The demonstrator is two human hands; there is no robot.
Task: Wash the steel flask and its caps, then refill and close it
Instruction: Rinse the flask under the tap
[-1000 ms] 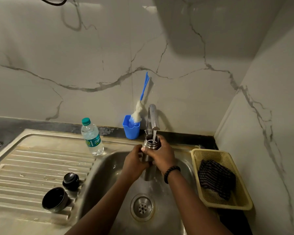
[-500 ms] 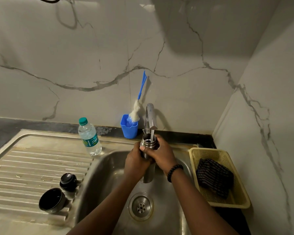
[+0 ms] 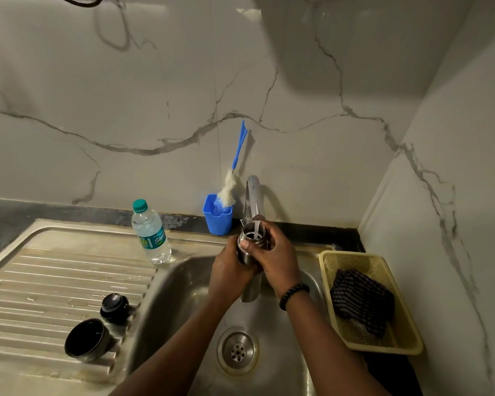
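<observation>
One flask, two caps, one bottle.

Dim warm light from above and behind me, my head throwing a big soft shadow on the marble wall, faint glare on the wet draining board, wide-angle bending at the edges, my forearms slightly blurred at the bottom.

I can only partly read one label: "Sig…" in white on the teal band of the plastic water bottle, left of centre.
</observation>
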